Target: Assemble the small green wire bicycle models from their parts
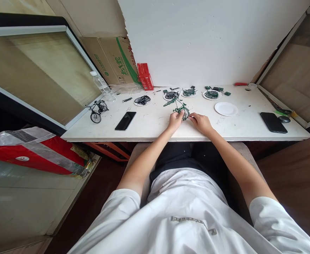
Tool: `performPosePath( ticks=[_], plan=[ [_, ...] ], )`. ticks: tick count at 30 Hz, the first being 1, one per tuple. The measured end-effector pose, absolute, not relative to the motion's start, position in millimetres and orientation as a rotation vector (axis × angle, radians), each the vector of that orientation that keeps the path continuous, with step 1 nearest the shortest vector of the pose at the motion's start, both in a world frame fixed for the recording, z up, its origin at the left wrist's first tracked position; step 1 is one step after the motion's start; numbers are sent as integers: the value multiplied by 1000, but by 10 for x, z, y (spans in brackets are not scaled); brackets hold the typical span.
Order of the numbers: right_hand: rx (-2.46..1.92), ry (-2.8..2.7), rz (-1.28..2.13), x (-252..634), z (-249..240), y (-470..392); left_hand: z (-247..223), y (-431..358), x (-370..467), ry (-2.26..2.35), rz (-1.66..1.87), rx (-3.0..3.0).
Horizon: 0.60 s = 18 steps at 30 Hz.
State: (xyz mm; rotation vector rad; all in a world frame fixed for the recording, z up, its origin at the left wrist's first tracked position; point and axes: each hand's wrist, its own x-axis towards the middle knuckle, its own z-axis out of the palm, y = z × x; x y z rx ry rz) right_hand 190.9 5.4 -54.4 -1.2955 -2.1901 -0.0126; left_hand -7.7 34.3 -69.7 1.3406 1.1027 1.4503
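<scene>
A small green model bicycle [181,107] is tilted over the table's front half, its spoked wheel toward me. My left hand [175,121] is closed around its lower part, thumb on top near the wheel. My right hand [201,123] is at the wheel's right edge, thumb and forefinger pinched together. Whatever lies between those fingertips is too small to make out. Behind the bicycle, paper plates carry dark model parts [171,95] and green parts [189,92]. A white paper plate [226,109] lies to the right of my hands.
On the left stand a black model bicycle [97,110] and a water bottle [103,86], with a phone [125,121] nearer me. Black parts [142,100] lie on another plate. A red box [145,76] leans at the back. Another phone [273,122] and a mouse [284,119] lie right.
</scene>
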Motion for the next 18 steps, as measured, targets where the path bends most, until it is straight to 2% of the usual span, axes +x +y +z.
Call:
performPosePath(
  ticks=[18],
  plan=[
    [-1321,-2178,-74,1884,-499,-3,-638,329,-73,995,1391,1202]
  ],
)
